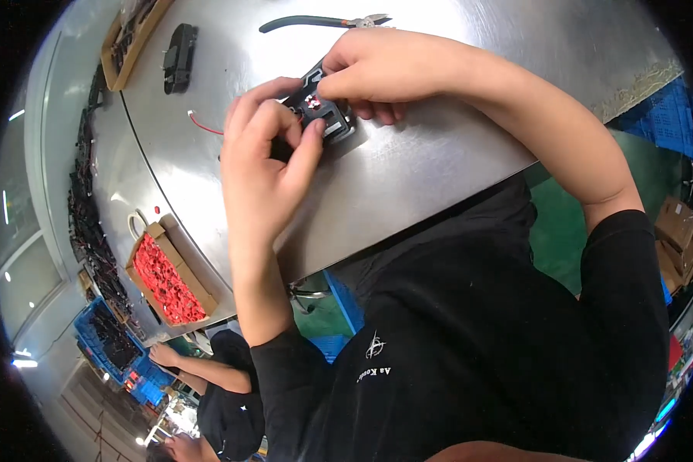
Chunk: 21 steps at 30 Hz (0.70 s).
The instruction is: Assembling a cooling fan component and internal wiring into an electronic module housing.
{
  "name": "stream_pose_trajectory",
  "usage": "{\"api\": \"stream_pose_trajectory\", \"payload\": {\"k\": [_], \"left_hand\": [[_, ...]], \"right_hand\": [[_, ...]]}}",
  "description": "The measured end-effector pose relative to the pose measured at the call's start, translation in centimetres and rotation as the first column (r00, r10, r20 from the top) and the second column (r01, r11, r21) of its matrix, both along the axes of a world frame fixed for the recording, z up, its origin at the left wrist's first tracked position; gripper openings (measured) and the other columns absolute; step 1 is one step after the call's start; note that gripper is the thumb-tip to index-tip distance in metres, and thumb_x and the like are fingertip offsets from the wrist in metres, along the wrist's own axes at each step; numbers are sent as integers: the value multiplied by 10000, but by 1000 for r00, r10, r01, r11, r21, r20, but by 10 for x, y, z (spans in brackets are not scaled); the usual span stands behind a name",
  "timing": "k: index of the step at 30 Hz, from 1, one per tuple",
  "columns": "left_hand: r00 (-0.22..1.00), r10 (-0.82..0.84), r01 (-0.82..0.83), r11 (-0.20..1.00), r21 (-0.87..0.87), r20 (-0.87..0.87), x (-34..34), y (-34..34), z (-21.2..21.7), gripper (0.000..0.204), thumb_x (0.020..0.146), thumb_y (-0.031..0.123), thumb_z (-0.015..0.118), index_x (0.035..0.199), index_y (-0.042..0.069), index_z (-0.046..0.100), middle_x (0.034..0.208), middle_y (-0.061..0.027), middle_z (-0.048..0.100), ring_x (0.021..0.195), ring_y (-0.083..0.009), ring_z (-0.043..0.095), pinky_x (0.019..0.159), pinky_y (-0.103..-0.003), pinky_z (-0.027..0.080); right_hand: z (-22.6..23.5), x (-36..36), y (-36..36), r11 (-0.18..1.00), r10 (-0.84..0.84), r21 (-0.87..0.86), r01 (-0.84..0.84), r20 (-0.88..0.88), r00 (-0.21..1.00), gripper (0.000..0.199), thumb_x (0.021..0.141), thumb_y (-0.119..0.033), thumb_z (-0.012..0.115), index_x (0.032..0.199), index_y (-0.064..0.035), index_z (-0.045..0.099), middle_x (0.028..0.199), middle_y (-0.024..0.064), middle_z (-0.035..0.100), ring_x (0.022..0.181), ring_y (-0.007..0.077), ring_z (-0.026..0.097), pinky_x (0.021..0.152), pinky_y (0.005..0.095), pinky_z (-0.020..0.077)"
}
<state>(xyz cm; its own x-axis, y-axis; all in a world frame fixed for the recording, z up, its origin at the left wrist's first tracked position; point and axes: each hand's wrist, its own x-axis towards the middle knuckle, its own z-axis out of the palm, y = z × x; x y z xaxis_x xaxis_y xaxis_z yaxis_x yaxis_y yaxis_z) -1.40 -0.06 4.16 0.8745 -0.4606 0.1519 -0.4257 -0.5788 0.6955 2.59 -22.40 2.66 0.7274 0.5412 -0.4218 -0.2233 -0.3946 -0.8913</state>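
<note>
A black plastic housing (pixel 333 124) is held just above or on the metal table, between my two hands. My left hand (pixel 266 154) grips its left and near side, thumb on the near edge and fingers curled over the far side. My right hand (pixel 373 71) closes on its far right edge, with thumb and index finger near a small red-and-white part (pixel 313 101) inside the housing. A thin red wire (pixel 206 128) with a white plug runs out to the left from under my left hand. My fingers hide much of the housing.
Beyond my hands lie dark-handled cutting pliers (pixel 304 22). Another black housing (pixel 179 58) rests at the far left. A cardboard box (pixel 183 271) of small red parts and a tape roll (pixel 136 224) sit at left. Black parts (pixel 88 208) line the left edge; a co-worker (pixel 225 385) is beyond.
</note>
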Motion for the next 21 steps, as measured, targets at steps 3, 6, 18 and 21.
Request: {"api": "stream_pose_trajectory", "payload": {"k": [3,6,18,21], "left_hand": [[983,52,-107,943,-314,-178,-3,-1,9,183,868,-39,642,1022,36,705,1244,-177,673,1144,-340,630,1032,-404,471],[998,-61,63,995,-81,32,3,28,19,447,810,-91,569,1202,74,706,1247,-142,664,1195,-335,611,1085,-426,441],[933,19,-245,766,594,360,-44,-4,23,196,744,122,686,864,56,545,824,-110,576,831,-326,582,731,-446,419],[934,139,-269,881,390,330,-49,-9,19,167,783,82,686,905,38,582,818,-117,611,794,-328,600,712,-439,449]], "right_hand": [[-4,2,-1,1000,10,3,-10,8,1000,319,978,-258,565,858,27,643,657,77,640,513,154,628,465,292,519],[1,2,6,1000,24,14,-25,36,999,330,974,-270,577,854,29,649,655,77,641,508,153,625,463,291,516],[6,0,7,998,-48,-36,49,20,999,305,956,-269,607,841,10,656,630,67,630,485,146,616,442,289,491],[0,-2,8,998,-62,-13,64,97,993,291,944,-259,624,809,-2,639,599,61,613,465,144,606,432,289,480]]}}
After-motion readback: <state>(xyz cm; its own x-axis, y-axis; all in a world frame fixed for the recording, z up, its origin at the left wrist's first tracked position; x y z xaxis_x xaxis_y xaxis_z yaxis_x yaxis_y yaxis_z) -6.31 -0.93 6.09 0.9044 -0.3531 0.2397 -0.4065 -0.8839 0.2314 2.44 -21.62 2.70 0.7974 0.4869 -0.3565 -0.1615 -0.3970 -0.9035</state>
